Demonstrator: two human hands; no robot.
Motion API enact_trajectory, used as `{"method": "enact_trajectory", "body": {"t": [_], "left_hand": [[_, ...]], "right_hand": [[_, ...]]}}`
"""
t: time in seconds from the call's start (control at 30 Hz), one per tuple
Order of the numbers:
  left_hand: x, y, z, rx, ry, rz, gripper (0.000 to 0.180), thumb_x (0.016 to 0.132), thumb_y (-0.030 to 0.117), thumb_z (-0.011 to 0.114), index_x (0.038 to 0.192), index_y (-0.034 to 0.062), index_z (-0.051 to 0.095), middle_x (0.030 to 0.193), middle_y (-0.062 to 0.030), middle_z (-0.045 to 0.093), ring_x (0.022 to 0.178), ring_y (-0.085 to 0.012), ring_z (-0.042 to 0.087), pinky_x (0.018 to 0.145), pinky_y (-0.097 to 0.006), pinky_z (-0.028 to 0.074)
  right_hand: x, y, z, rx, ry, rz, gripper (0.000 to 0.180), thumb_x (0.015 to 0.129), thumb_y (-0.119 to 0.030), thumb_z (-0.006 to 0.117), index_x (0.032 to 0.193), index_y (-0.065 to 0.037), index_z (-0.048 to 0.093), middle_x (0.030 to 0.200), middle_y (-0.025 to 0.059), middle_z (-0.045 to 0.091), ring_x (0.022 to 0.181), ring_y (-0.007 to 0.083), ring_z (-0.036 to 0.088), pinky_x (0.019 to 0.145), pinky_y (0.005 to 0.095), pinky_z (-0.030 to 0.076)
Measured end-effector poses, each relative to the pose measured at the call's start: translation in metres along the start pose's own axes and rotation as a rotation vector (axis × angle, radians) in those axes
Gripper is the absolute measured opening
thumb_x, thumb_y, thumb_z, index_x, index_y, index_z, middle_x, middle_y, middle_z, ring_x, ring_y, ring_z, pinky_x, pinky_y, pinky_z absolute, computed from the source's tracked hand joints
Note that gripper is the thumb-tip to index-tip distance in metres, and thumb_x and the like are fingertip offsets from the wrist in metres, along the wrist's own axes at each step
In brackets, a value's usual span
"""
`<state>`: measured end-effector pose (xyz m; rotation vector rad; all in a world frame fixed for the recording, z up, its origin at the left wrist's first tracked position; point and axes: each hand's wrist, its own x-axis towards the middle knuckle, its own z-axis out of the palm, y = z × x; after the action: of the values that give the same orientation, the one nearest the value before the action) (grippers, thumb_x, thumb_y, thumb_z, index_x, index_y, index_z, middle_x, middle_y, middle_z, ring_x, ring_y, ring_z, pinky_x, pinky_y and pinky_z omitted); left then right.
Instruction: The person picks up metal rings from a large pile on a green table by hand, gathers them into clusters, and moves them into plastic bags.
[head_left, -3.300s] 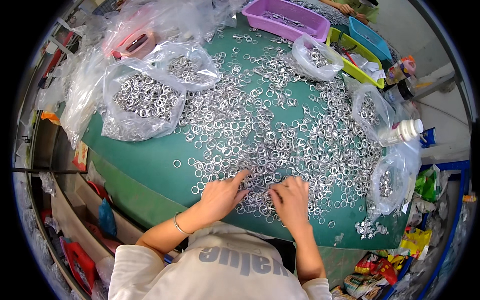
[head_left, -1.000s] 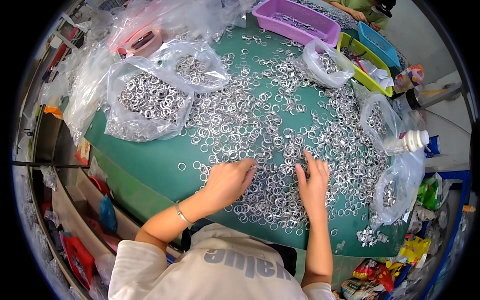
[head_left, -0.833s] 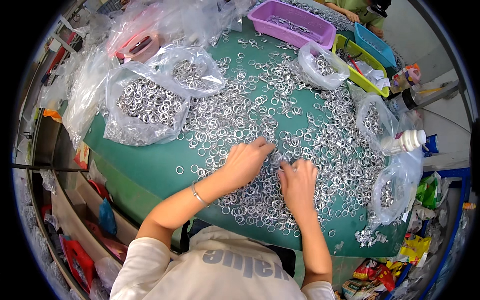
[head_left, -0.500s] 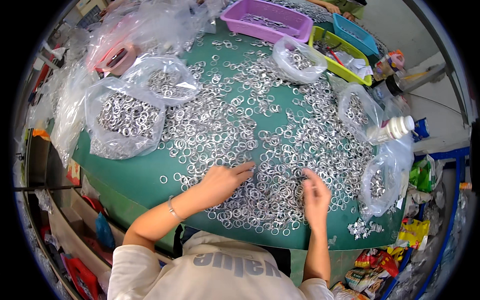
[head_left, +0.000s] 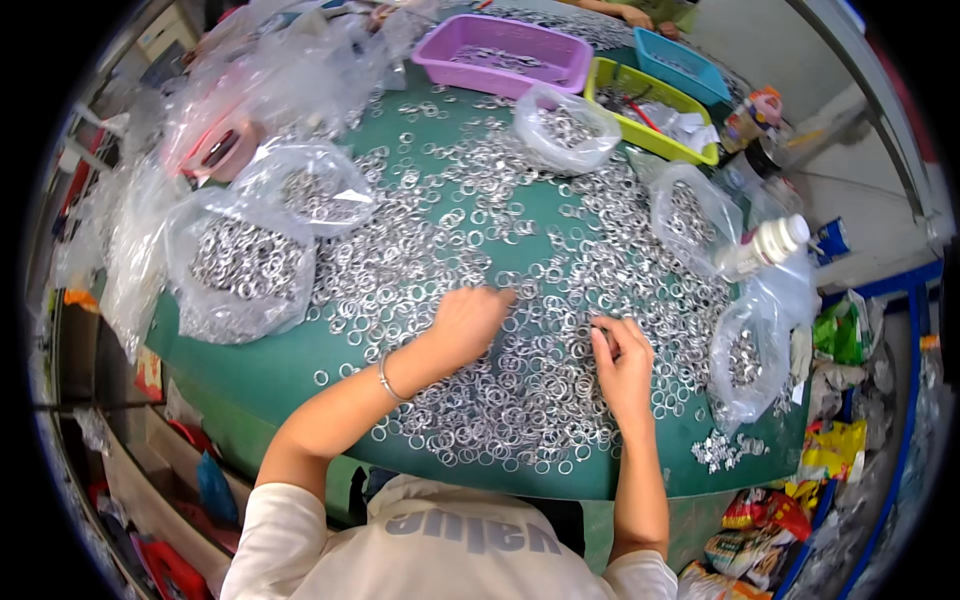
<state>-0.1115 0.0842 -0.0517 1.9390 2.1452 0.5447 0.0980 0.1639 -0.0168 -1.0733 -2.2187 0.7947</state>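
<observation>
The left hand [head_left: 468, 325] has moved farther from the table's [head_left: 260, 362] near edge, its fingers curled like the right hand's [head_left: 627, 372], any grip unclear, so handling seems shifted toward metal rings [head_left: 505, 400] spread mid-table.

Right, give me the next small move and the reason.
Perhaps draw the left hand toward the near edge of the table: its fingertips are out over loose rings, which lie densely on that side.
</observation>
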Motion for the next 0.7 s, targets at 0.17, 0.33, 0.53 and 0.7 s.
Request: {"method": "enact_trajectory", "body": {"t": [0.17, 0.33, 0.53, 0.7], "left_hand": [[0.004, 0.001, -0.006, -0.255, -0.017, -0.059, 0.008, 0.083, 0.013, 0.057, 0.081, 0.0051, 0.057, 0.065, -0.007, 0.058, 0.053, -0.0264, 0.055, 0.049, -0.035, 0.044], [-0.002, -0.023, -0.017, -2.166, -0.541, -0.446, 0.02, 0.09, 0.02, 0.052, 0.074, 0.0069, 0.049, 0.062, -0.003, 0.05, 0.046, -0.0076, 0.041, 0.036, -0.022, 0.028], [-0.004, -0.023, -0.011, -1.397, -0.183, -0.449, 0.017, 0.09, 0.017, 0.054, 0.08, 0.0036, 0.057, 0.065, -0.0084, 0.059, 0.046, -0.0082, 0.045, 0.038, -0.022, 0.032], [-0.009, -0.005, -0.001, -0.312, 0.023, -0.037, 0.012, 0.083, 0.014, 0.062, 0.085, 0.0029, 0.06, 0.062, -0.0144, 0.06, 0.056, -0.0311, 0.058, 0.052, -0.039, 0.044]], "right_hand": [[-0.022, 0.07, -0.037, -0.115, 0.241, -0.01, 0.019, 0.09, -0.006, 0.047, 0.101, 0.001, 0.062, 0.078, 0.0068, 0.06, 0.06, 0.0127, 0.047, 0.056, 0.0275, 0.038], [-0.018, 0.07, -0.065, -0.102, 0.179, 0.358, 0.02, 0.09, -0.003, 0.043, 0.101, 0.001, 0.059, 0.09, 0.0171, 0.061, 0.08, 0.0296, 0.059, 0.074, 0.0374, 0.044], [-0.008, 0.057, -0.04, -0.402, 0.18, 0.103, 0.011, 0.084, -0.009, 0.059, 0.089, 0.0, 0.058, 0.083, 0.0159, 0.055, 0.075, 0.0345, 0.054, 0.066, 0.0424, 0.042], [-0.013, 0.065, -0.033, -0.301, 0.157, 0.032, 0.012, 0.077, -0.007, 0.065, 0.079, -0.001, 0.055, 0.077, 0.0132, 0.051, 0.071, 0.0333, 0.05, 0.067, 0.0408, 0.04]]}}
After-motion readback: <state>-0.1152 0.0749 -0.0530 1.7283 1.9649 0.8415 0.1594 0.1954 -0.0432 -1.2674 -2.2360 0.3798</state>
